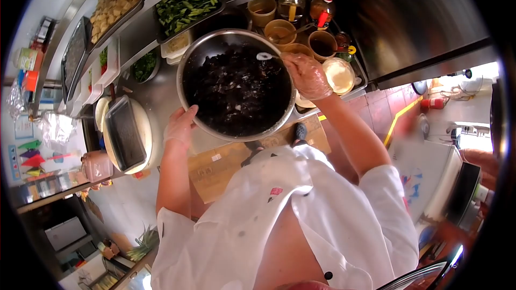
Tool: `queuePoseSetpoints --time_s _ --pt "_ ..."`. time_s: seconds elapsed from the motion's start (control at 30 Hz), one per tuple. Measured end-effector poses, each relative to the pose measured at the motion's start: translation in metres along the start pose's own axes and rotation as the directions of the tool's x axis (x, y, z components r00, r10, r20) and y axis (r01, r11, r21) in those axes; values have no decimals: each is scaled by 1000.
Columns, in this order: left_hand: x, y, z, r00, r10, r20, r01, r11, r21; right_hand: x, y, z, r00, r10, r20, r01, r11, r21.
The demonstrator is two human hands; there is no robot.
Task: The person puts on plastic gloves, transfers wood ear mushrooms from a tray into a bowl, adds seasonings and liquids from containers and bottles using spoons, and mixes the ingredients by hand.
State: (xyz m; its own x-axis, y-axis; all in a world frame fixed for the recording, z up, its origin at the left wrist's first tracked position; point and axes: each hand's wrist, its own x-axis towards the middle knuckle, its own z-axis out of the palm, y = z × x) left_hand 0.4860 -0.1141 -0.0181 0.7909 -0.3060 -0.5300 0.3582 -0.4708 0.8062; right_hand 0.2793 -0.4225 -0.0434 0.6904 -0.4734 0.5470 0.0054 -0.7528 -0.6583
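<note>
"Steel, silvery and round: where is the wide bowl (pixel 194 53) held?"

"Between both hands, near the counter's edge, with glossy black pieces (pixel 236 96) heaped inside. Brown round tubs of liquid (pixel 280 31) are set just beyond its right side"

"And how are the fingers placed?"

"On the right hand (pixel 309 75), in thin clear plastic, they are bent close together and pinched at the rim. By the left hand (pixel 180 126), the thumb is laid at the rim; the other fingers are largely hidden, so their spread cannot be told"

"Which step is judged to be in hand?"

"Steadying the loaded bowl, it seems; for any shift, even support and a level rim would be called for"
</note>
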Motion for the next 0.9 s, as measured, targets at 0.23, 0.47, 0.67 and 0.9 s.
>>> queuePoseSetpoints --time_s 0.23,0.47,0.67,0.9 --pt "7 -5 -6 999 -11 48 15 997 -75 -37 10 -30 987 155 -45 -155 988 -6" --pt "13 -14 -9 996 12 86 2 987 -161 -91 56 -102 704 538 -464 -494 840 225" --pt "8 -10 -2 1000 -6 29 12 973 -232 -145 135 -134 745 449 -493 -624 730 -278" --pt "16 -19 -11 997 34 73 -13 962 -274 -185 209 -81 432 756 -492 -846 529 70"
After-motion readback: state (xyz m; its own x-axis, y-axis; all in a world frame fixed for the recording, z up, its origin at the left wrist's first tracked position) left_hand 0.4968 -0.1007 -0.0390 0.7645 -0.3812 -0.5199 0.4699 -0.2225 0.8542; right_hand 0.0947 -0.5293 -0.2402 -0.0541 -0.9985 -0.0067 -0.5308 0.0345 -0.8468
